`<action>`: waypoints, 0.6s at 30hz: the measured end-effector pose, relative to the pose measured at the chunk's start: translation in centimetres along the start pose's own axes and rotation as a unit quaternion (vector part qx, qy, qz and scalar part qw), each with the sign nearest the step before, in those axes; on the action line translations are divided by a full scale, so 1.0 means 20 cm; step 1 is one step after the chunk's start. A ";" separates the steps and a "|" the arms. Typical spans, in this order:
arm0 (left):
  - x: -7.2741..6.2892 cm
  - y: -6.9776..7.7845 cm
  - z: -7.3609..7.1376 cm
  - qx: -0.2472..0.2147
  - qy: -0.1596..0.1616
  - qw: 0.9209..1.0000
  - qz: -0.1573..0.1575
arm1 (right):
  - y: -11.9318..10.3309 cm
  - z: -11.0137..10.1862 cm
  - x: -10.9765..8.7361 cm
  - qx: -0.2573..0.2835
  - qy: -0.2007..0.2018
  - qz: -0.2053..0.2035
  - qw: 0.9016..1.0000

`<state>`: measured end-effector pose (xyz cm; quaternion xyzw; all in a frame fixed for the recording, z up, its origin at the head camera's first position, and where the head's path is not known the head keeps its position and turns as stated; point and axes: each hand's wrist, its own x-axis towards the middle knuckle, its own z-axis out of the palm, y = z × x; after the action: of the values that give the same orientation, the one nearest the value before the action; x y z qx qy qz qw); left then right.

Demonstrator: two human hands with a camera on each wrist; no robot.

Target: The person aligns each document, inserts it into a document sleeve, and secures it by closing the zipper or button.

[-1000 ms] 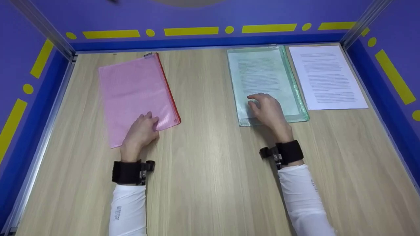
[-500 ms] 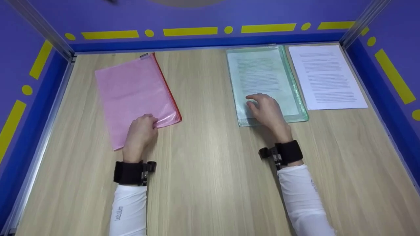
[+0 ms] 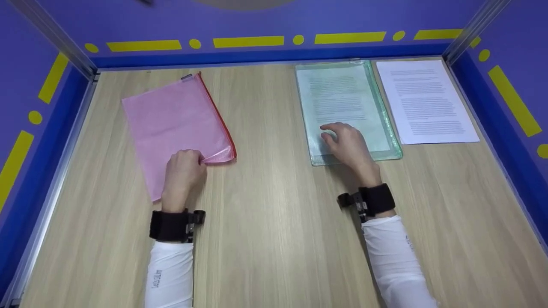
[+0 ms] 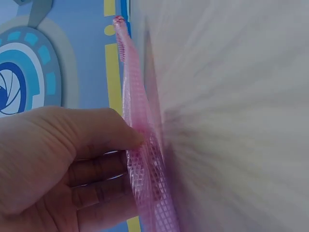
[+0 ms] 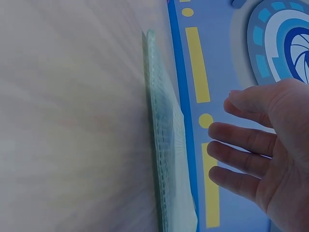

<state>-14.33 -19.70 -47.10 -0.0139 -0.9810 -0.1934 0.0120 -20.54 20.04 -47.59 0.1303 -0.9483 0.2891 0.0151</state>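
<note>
A pink mesh zipper pouch (image 3: 171, 115) with a red zipper edge lies tilted at the left of the table. My left hand (image 3: 183, 175) pinches its near edge between thumb and fingers, and in the left wrist view the mesh (image 4: 140, 164) bunches at the thumb tip. On the right lies a green zipper pouch (image 3: 314, 141) with printed paper showing through it. My right hand (image 3: 350, 145) hovers over its near part, fingers loosely bent. In the right wrist view that hand (image 5: 270, 150) holds nothing and is apart from the green pouch (image 5: 164, 145).
Right of the green pouch lies a stack of printed white paper (image 3: 428, 100). Blue-purple panels (image 3: 257, 25) with yellow marks stand along the back and both sides of the wooden table (image 3: 265, 214).
My left fingers have closed on the pink pouch's near edge. The pouch has shifted slightly toward me and turned a little, its near right edge now lifted. The right hand stays nearly still.
</note>
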 end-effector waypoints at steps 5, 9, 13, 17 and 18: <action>0.02 0.06 -0.02 -0.022 0.018 1.000 0.009 | -0.03 0.00 0.00 0.020 -0.005 -0.013 1.000; 0.03 0.13 -0.02 -0.038 0.015 0.999 0.016 | -0.07 0.01 -0.01 0.055 -0.016 -0.016 0.998; 0.05 0.19 0.00 -0.048 0.013 0.999 0.022 | -0.12 0.04 0.00 0.093 -0.038 -0.011 0.995; 0.06 0.25 0.01 -0.061 0.018 0.998 0.022 | -0.18 0.09 -0.01 0.119 -0.055 -0.014 0.991; 0.06 0.26 0.01 -0.065 0.019 0.997 0.023 | -0.20 0.11 -0.01 0.129 -0.058 -0.013 0.990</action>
<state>-15.39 -14.71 -45.28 -0.0338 -0.9653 -0.2568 0.0337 -19.24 15.75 -47.31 0.1601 -0.9007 0.4005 -0.0528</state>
